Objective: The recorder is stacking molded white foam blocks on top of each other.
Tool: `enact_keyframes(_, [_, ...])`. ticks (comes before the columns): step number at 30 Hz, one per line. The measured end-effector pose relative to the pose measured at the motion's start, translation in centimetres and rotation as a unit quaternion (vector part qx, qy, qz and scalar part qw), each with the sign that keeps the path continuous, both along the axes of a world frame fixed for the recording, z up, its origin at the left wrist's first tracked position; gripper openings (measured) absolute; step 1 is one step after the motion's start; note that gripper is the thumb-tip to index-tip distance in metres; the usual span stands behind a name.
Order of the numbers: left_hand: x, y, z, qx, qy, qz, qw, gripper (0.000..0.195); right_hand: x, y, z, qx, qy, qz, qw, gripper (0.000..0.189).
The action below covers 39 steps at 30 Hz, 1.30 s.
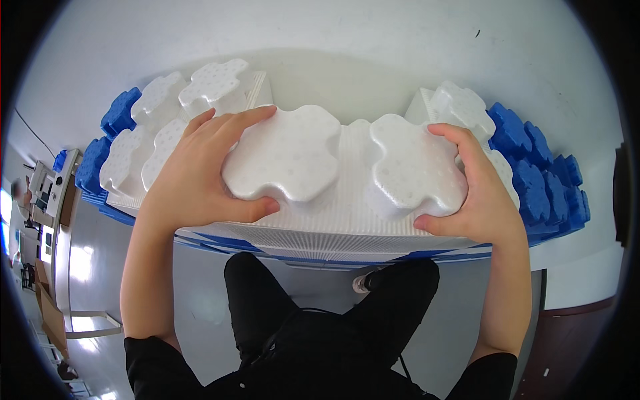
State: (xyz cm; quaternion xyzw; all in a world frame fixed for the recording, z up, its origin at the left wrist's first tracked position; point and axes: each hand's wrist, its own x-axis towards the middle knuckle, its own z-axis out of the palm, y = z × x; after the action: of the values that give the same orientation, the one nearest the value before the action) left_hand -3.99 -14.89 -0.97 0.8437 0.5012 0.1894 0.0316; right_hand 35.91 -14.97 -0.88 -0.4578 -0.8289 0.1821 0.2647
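Note:
Before me is a stack of large foam building blocks, white ones in the middle and blue ones at both ends, with ribbed sides and lobed studs on top. My left hand (200,175) grips the edge of a lobed white foam stud (290,155), thumb on the near side and fingers on the far side. My right hand (475,190) grasps a second white foam stud (417,160) the same way. Between the two studs runs a ribbed white surface (354,165). Whether both studs belong to one block, I cannot tell. My palms hide parts of the white studs behind them.
More white studs (215,82) and blue studs (92,162) stand at the left; several blue studs (532,192) line the right end. A pale wall (350,30) rises behind. Far left are a white table (62,200), a cardboard box (50,315) and a person (22,200).

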Motion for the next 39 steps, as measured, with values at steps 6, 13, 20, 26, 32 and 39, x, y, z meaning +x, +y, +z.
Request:
enact_keyframes(6, [-0.2, 0.4, -0.3, 0.067, -0.024, -0.062, 0.996, 0.109, 0.1, -0.2, -0.6, -0.014, 0.023, -0.010, 1.000, 0.116])
enact_keyframes(13, [-0.6, 0.4, -0.3, 0.057, -0.028, -0.086, 0.994, 0.111, 1.3, -0.7, -1.0, 0.016, 0.004, -0.004, 1.000, 0.116])
enact_keyframes(20, [0.9, -0.2, 1.3, -0.030, 0.031, -0.018, 0.999, 0.111, 0.4, -0.4, -0.8, -0.001, -0.054, -0.011, 0.998, 0.117])
enact_keyframes(26, [0.0, -0.7, -0.2, 0.128, 0.043, -0.044, 0.990, 0.098, 0.3, -0.3, -0.6, -0.009, -0.042, 0.003, 0.999, 0.120])
enact_keyframes(32, [1.8, -8.7, -11.0, 0.312, -0.124, -0.117, 0.935, 0.038, 0.2, -0.1, -0.8, 0.071, -0.085, 0.019, 0.994, 0.119])
enact_keyframes(39, [6.1, -12.8, -22.5, 0.135, -0.037, 0.058, 0.988, 0.055, 0.4, 0.0, -0.5, 0.031, -0.052, 0.021, 0.998, 0.122])
